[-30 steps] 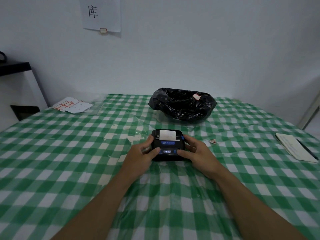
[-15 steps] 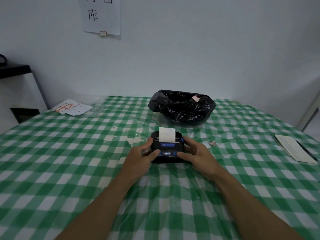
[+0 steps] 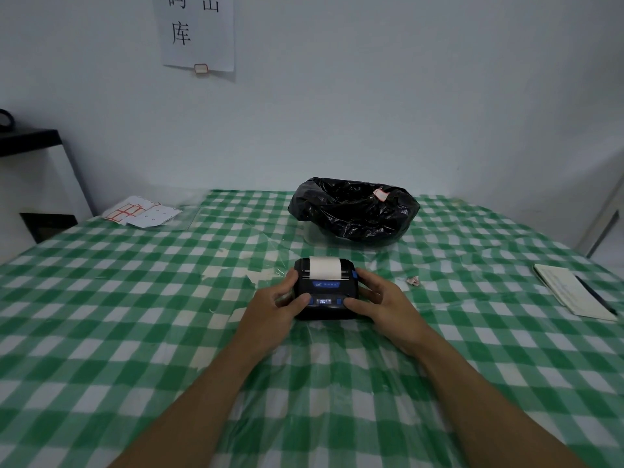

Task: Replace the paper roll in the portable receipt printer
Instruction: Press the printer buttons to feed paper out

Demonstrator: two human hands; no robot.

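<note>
L hand (image 3: 277, 304) + R hand (image 3: 381, 303) both grasping small black portable receipt printer (image 3: 325, 292) on green-white checked table (image 3: 141, 332), thumbs on front btns. White paper strip (image 3: 325, 267) emerging from top. Beyond: black-bag-lined bin (image 3: 354, 211).

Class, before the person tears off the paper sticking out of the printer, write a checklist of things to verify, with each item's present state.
1. Printer rests on the table: ok.
2. Left hand steadies the printer's left side: ok.
3. Right hand steadies its right side: ok.
4. Paper strip protrudes from the slot: ok.
5. Cover fully latched: cannot tell.
6. Bin with black bag stands just behind the printer for scraps: ok.
</note>
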